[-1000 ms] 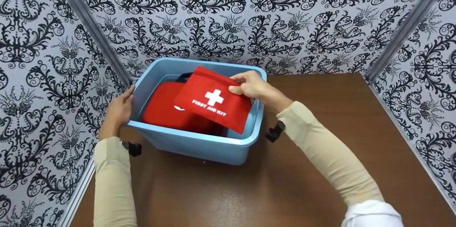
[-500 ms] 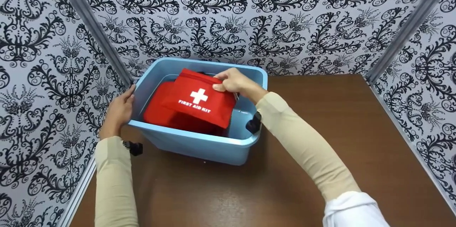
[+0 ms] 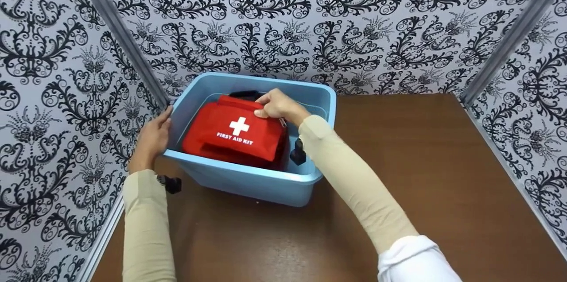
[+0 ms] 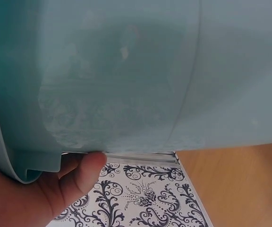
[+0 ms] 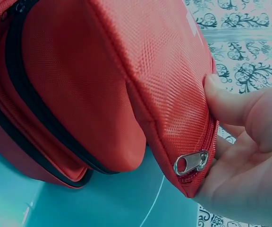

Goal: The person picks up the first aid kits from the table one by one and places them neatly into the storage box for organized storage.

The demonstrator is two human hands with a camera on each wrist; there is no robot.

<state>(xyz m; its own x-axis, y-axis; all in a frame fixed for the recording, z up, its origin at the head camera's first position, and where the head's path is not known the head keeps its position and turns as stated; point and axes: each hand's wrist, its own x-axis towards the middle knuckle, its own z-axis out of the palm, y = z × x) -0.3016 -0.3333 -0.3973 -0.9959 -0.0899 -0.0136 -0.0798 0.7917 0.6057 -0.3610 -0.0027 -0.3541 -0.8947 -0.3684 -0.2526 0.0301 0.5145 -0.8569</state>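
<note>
In the head view my right hand (image 3: 281,107) pinches the upper right part of a flat red first aid pouch (image 3: 254,133), thumb on its printed face. The pouch lies tilted over a bulkier red zippered case (image 3: 192,138) inside a light blue plastic tub (image 3: 248,189). The right wrist view shows the pouch's silver zipper pull (image 5: 191,162) beside my palm and the case's black zipper (image 5: 32,101) beneath. My left hand (image 3: 153,138) holds the tub's left end at the rim; in the left wrist view its thumb (image 4: 91,168) shows below the lip.
The tub stands on a brown wooden table (image 3: 398,162) near the back left corner. Patterned walls (image 3: 354,43) enclose the table at the back and both sides. A black strap or handle (image 3: 246,95) shows behind the pouch.
My right hand has carried the pouch leftward and lower, from above the tub's right half to over the red case. My left hand has stayed at the tub's left end.
</note>
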